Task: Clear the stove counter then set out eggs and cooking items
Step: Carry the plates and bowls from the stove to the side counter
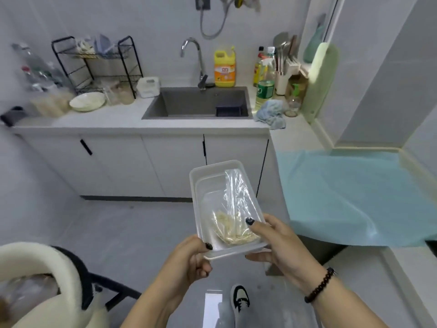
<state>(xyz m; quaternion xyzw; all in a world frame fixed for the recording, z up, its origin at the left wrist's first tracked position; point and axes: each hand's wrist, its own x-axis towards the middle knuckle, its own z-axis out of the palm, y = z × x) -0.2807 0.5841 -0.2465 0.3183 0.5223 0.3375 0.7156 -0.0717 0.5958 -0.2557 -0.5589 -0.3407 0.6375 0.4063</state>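
Note:
Both my hands hold a clear plastic container point(214, 178) in front of me, above the floor. Inside it lies a clear plastic bag point(233, 209) with pale yellowish food at its near end. My left hand point(191, 259) grips the container's near left corner, thumb on the rim. My right hand point(274, 242) grips the near right corner, its thumb pressing on the bag. A light blue cloth point(350, 197) covers the counter at my right. No eggs are in view.
Ahead is a counter with a grey sink point(201, 102), a tap, a yellow detergent bottle point(224, 67), oil bottles point(264, 72), a blue rag point(272, 113), a white bowl point(87, 101) and a black wire rack point(99, 65). A cream chair point(40, 275) stands at my lower left.

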